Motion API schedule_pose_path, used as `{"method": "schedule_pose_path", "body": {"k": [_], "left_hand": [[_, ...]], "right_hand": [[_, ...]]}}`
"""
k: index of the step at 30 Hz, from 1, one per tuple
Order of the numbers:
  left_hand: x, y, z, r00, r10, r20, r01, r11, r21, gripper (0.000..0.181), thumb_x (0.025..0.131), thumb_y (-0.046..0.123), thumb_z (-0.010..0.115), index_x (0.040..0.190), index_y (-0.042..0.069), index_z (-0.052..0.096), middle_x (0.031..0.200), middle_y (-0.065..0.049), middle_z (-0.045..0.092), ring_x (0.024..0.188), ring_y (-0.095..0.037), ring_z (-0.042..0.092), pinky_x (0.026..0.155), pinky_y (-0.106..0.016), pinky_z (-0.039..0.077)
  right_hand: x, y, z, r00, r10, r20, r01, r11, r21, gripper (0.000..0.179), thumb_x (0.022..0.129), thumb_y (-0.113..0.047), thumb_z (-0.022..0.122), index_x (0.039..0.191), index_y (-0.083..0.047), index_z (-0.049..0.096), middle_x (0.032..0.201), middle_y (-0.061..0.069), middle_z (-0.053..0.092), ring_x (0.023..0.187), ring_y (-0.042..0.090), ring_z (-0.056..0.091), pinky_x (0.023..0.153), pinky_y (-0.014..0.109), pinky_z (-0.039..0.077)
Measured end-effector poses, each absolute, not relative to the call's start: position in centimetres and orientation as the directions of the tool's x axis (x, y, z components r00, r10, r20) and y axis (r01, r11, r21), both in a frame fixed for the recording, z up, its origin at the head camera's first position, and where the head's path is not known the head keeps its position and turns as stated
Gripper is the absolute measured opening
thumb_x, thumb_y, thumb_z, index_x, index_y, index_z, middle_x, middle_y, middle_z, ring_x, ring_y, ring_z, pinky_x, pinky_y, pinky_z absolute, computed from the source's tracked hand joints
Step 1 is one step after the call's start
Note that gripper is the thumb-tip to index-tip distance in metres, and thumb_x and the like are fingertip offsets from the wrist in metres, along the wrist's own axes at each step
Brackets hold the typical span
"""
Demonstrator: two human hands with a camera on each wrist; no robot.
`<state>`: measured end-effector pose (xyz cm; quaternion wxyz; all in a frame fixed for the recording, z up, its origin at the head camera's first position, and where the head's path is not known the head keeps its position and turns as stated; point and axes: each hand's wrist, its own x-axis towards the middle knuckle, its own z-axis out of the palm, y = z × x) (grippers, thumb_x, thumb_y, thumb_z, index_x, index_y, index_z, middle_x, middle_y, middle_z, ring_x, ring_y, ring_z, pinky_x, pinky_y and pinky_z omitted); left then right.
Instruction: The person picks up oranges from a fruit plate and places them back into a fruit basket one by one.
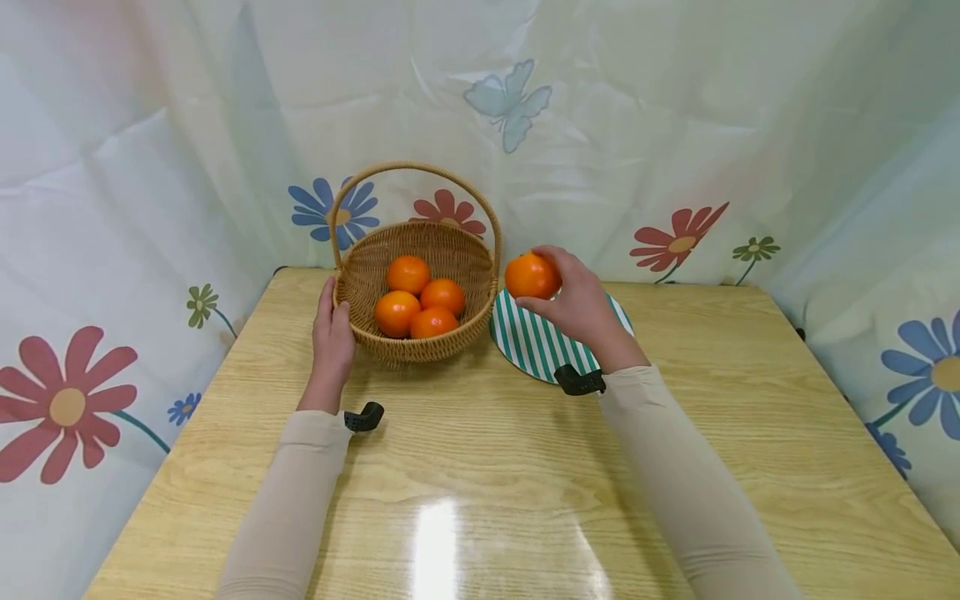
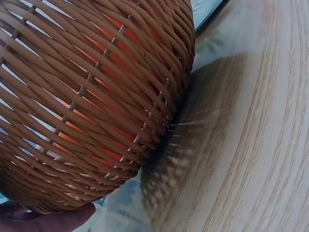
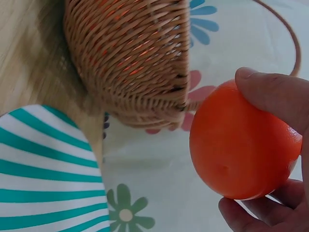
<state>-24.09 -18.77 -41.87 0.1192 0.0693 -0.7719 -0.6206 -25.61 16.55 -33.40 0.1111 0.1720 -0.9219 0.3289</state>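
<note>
My right hand holds an orange persimmon between thumb and fingers, raised above a green-and-white striped plate. Close up in the right wrist view, the held persimmon is smooth and glossy, with the thumb on one side and fingertips on the other. A woven wicker basket with a tall arched handle stands to the left of the plate. Several persimmons lie inside it. At the basket's left side, my left hand holds it near the handle's base; some fingers are hidden behind the wicker.
All of this is on a wooden table. A pale curtain printed with flowers and a butterfly hangs behind the table and along both sides. The plate lies close to the basket's right side, near the table's back edge.
</note>
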Motion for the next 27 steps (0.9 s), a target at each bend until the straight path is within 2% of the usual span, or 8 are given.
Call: {"method": "schedule_pose_path", "body": {"k": [10, 18, 27], "left_hand": [[-23.9, -18.6, -42.3, -0.956, -0.276, 0.102, 0.042, 0.216, 0.976, 0.052, 0.104, 0.034, 0.031, 0.154, 0.038, 0.017, 0.162, 0.007, 0.017, 0.149, -0.019, 0.019, 0.121, -0.041, 0.020], [-23.9, -18.5, -42.1, -0.952, -0.283, 0.116, 0.056, 0.212, 0.976, 0.051, 0.105, 0.033, 0.030, 0.154, 0.037, 0.017, 0.162, 0.010, 0.016, 0.149, -0.015, 0.016, 0.122, -0.038, 0.019], [-23.9, -18.3, -41.7, -0.952, -0.283, 0.118, 0.058, 0.213, 0.975, 0.052, 0.106, 0.031, 0.029, 0.156, 0.032, 0.016, 0.162, 0.009, 0.016, 0.149, -0.016, 0.017, 0.122, -0.038, 0.020]], "right_hand": [[-24.3, 15.0, -32.1, -0.897, -0.273, 0.347, -0.435, 0.681, -0.589, 0.075, 0.077, -0.039, 0.081, 0.140, -0.018, 0.046, 0.133, 0.007, 0.057, 0.105, 0.027, 0.058, 0.089, 0.045, 0.052], [-24.3, 13.0, -31.8, -0.848, -0.332, 0.414, -0.524, 0.643, -0.558, 0.074, 0.077, -0.034, 0.082, 0.138, -0.014, 0.048, 0.138, 0.009, 0.051, 0.116, 0.027, 0.052, 0.094, 0.044, 0.050], [-24.9, 11.5, -32.0, -0.835, -0.366, 0.410, -0.547, 0.633, -0.548, 0.073, 0.077, -0.035, 0.082, 0.138, -0.016, 0.048, 0.140, 0.008, 0.048, 0.122, 0.026, 0.049, 0.098, 0.044, 0.049]]}}
